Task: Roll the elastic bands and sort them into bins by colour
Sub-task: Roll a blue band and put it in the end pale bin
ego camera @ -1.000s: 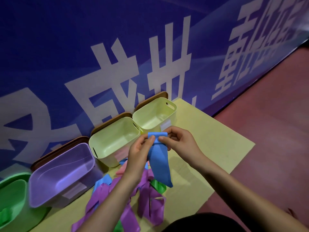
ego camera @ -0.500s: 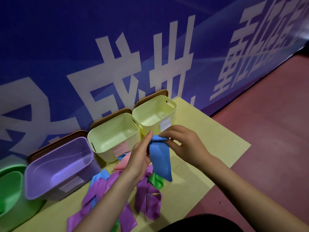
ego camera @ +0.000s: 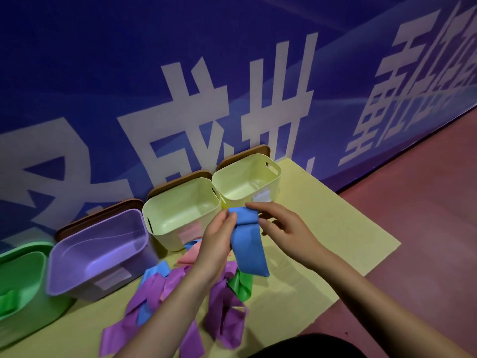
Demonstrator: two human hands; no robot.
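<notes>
Over the last second the blue band (ego camera: 249,244) was worked at its top end: the flat fold held a second ago between both hands had become a thicker rolled lip, and the tail hanging below it looked a little shorter. The left hand (ego camera: 216,244) kept its pinch on the left side of the roll, thumb now pressed on the near face. The right hand (ego camera: 281,228) loosened, its fingers spreading and straightening so that only the fingertips touched the right side of the roll. The view also dipped slightly, so the bins sat a little higher in the picture.
</notes>
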